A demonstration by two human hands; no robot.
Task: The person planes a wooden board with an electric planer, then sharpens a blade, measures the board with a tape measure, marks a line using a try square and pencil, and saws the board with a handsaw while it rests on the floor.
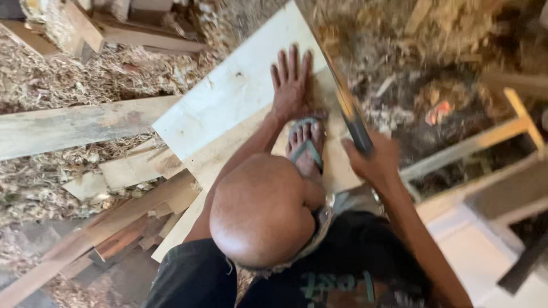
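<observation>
Sawing, by the look of it, along the right edge of one pale board (pixel 240 91), which lies slanted across the floor over wood shavings (pixel 51 74). Left to right: several loose planks and offcuts (pixel 80 122) scattered near the board's left edge, not countable with any certainty. Then the left hand (pixel 291 85), open and flat, fingers spread, pressing the board down near its right edge. Just below it, one sandalled foot (pixel 307 145) planted on the board as a clamp. Then the right hand (pixel 374 159), closed around the handle of one handsaw (pixel 342 100), blade blurred along the board's right edge. Next stroke likely calls for steady downward pressure and a blade kept clear of the spread fingers.
</observation>
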